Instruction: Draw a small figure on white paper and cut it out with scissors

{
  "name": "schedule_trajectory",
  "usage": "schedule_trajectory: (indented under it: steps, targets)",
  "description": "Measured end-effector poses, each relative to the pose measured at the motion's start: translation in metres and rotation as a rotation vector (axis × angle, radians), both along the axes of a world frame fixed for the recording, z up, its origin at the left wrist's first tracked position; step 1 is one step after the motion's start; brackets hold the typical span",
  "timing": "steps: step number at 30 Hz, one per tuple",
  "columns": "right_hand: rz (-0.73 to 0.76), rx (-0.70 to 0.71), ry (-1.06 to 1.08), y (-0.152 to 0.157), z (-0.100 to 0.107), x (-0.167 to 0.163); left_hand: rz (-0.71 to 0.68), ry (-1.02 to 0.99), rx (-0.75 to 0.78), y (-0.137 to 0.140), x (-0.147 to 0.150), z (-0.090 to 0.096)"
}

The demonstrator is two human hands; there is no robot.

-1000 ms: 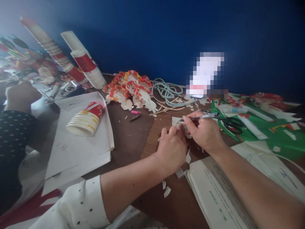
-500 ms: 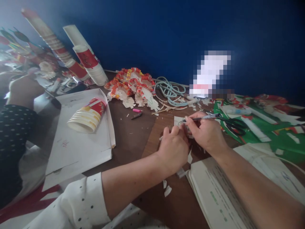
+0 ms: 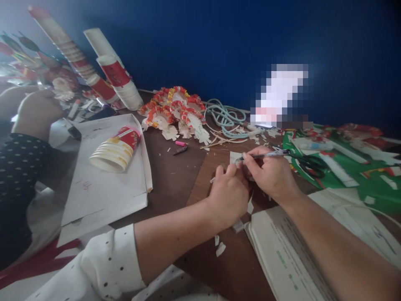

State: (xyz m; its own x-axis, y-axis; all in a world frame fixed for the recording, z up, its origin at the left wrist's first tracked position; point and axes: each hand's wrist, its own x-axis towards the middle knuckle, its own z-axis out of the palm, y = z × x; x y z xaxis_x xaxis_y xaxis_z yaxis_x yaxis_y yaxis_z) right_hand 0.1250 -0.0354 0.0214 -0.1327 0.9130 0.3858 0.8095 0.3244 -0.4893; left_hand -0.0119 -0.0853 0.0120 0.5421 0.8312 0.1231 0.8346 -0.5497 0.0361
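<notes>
In the head view, my only feed, I see the right hand (image 3: 272,172) pinching a slim pen with a silvery barrel and dark tip (image 3: 278,153), its point at a small white paper piece (image 3: 234,156) well in from the far edge of the brown wooden worktop (image 3: 238,263). The left hand (image 3: 230,193) curls close beside it, covering part; I cannot tell whether it grips or only presses. Pen work looks underway to me; how much is left, the fingers hide. Toward the far edge, a heap of cream paper cutouts with red-and-yellow trim (image 3: 169,115) seems already made up. I count one pen and one coil of pale-blue cord (image 3: 234,136); the cutouts overlap too much to number.
</notes>
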Motion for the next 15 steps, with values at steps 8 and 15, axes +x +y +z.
schedule_trajectory:
  steps: [8,15]
  targets:
    - [0.005,-0.041,0.001,-0.0016,0.0027,-0.0025,-0.029,-0.024,-0.042,0.0012,-0.0013,0.0019]
    - [0.033,-0.066,0.004,-0.0026,0.0055,-0.0035,-0.045,-0.044,-0.073,0.0018,-0.0012,0.0027]
